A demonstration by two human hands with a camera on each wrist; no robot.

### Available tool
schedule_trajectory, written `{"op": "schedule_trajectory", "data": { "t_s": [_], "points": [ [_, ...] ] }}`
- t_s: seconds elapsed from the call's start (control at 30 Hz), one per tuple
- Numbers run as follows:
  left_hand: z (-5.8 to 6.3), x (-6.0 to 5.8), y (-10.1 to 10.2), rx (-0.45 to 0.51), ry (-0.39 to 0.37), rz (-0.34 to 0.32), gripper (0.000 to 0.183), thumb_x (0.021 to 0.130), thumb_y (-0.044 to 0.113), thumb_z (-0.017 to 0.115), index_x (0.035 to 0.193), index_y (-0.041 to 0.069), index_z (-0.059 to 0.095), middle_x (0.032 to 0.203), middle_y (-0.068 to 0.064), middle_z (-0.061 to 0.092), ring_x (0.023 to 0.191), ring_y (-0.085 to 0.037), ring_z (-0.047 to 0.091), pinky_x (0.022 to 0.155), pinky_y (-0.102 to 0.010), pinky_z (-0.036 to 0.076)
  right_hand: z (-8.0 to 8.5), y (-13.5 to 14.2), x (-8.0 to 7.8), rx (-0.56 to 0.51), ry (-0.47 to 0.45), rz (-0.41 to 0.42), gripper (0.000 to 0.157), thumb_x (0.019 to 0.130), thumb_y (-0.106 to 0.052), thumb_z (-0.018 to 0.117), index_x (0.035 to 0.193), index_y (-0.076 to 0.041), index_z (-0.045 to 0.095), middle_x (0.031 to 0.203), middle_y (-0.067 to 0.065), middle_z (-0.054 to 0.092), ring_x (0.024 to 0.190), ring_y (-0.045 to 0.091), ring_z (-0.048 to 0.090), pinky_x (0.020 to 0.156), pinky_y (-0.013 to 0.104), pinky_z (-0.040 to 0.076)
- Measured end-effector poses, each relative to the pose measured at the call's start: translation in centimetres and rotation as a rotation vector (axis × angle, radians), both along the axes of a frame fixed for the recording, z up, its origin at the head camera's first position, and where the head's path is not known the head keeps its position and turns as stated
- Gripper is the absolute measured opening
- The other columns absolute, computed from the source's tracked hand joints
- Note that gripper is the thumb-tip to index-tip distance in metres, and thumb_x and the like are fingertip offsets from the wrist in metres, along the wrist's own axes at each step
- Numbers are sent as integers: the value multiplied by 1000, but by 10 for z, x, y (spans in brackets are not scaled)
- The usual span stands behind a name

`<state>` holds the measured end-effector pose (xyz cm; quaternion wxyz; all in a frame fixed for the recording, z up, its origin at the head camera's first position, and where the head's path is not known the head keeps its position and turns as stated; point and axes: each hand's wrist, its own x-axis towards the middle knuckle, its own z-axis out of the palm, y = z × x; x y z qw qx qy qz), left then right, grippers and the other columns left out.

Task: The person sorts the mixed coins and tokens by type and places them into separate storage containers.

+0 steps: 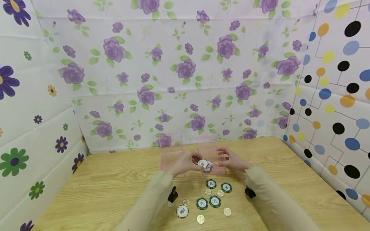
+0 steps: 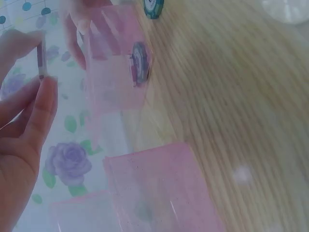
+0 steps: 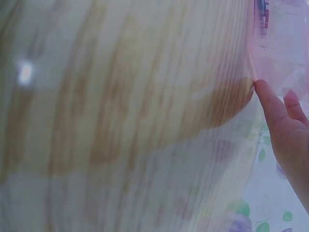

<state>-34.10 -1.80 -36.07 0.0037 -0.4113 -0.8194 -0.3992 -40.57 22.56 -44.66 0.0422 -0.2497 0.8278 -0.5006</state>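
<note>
On my head feed, the left hand (image 1: pixel 185 163) pinches a white 100 chip (image 1: pixel 202 163) by its rim at mid-frame, probably to keep its face clear of the fingers. My right hand (image 1: pixel 233 160) grips the side of the right pink box (image 2: pixel 113 89), I judge to steady that light plastic; a green chip (image 2: pixel 141 63) stands on edge inside. Loose green chips (image 1: pixel 202 203) and gold coins (image 1: pixel 200 219) lie spread across the table (image 1: pixel 124 183) at lower centre, within easy reach.

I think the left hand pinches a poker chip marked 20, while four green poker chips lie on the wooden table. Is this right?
No: the poker chip in the left hand is marked 100, as the head view shows; four green poker chips lie on the wooden table.
</note>
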Motion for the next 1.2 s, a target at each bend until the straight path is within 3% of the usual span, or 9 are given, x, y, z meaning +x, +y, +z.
{"op": "schedule_trajectory", "data": {
  "t_s": [0.23, 0.43, 0.6, 0.8, 0.97, 1.2],
  "points": [
    [-13, -26, 8, 12, 4, 50, 31, 53, 21, 63, 78, 6, 52, 68, -1, 49, 58, -9, 45, 49, -17, 36, -3, 1, -2, 29, 18, 13, 68, 60, -28, 57, 114, -17, 17, 107, 6, 25, 96, 23, 26, 73, 38, 26],
    [-18, -35, 16, 16, 18, 116, 32, 54, 25, 62, 80, 10, 52, 70, -1, 50, 60, -9, 45, 49, -18, 37, 7, -1, 5, 2, 22, 27, 65, 62, -21, 57, 113, -10, 18, 108, 14, 24, 96, 30, 23, 74, 39, 24],
    [-26, -40, 25, 61, 10, 138, 30, 54, 25, 62, 78, 10, 52, 70, -2, 50, 59, -9, 46, 47, -18, 38, 18, -6, 15, -4, 2, 8, 64, 62, -18, 57, 112, -8, 20, 108, 16, 24, 96, 31, 22, 74, 38, 24],
    [-33, -43, 33, 90, 15, 169, 27, 52, 20, 64, 73, 6, 53, 65, -4, 51, 55, -9, 46, 46, -18, 38, 10, -5, 10, -25, 0, 19, 65, 61, -19, 58, 112, -9, 19, 107, 15, 24, 95, 32, 24, 75, 37, 23],
    [-37, -42, 35, 74, 63, 196, 26, 53, 20, 63, 72, 5, 53, 65, -2, 51, 56, -8, 46, 47, -15, 37, 10, -5, 12, -34, -17, 35, 65, 62, -18, 57, 113, -10, 18, 107, 15, 23, 95, 29, 25, 74, 36, 25],
    [-38, -43, 41, 95, 63, 201, 29, 56, 14, 61, 81, 1, 53, 75, -7, 52, 64, -15, 48, 51, -16, 38, 17, -6, 18, -36, -29, 22, 63, 63, -17, 57, 112, -10, 19, 107, 16, 22, 96, 31, 24, 72, 38, 26]
  ]
}}
